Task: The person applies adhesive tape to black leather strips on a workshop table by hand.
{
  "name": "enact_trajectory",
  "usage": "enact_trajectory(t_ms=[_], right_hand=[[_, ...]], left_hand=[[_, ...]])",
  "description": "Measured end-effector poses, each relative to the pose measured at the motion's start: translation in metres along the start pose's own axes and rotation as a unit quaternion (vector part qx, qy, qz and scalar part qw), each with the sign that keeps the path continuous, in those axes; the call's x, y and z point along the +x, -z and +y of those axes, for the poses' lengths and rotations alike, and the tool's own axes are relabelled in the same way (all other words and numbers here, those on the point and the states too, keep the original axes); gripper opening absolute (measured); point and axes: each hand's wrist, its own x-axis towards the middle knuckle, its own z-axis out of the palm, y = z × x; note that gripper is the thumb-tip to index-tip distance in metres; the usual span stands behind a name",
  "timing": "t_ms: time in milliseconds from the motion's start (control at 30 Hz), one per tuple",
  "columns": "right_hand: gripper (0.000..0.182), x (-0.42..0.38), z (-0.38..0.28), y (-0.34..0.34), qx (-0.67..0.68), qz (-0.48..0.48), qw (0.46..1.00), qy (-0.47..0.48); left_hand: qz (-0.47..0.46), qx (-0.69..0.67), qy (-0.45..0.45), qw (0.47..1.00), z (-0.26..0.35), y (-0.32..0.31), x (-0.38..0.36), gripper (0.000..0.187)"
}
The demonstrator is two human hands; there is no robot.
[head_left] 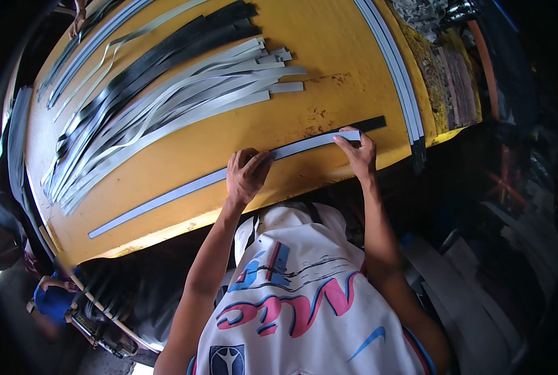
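Note:
A light grey strip lies on top of a black strip along the near side of the yellow table. The black strip shows as a thin edge and sticks out past the grey one at the right. My left hand is closed on the strips near their middle, fingertips pressed together. With thumb and fingers, my right hand pinches the right end of the grey strip. Whether the black strip is also between those fingers is hard to tell.
Bundles of grey strips and black strips lie across the table's far left. Long grey-and-black strips hang over the right edge. Another person's hand shows at the top left, and a person in blue is at the lower left.

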Motion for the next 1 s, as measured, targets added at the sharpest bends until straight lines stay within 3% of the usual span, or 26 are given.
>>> enact_trajectory(t_ms=[433,1000], right_hand=[[0.026,0.001,-0.005,-0.001,-0.007,-0.009,0.999,-0.041],[0.030,0.001,-0.003,-0.001,-0.050,0.004,0.999,-0.007]], left_hand=[[-0.002,0.010,0.000,1.000,0.002,0.001,0.000,0.029],[-0.031,0.045,-0.015,0.998,0.005,0.002,0.001,0.034]])
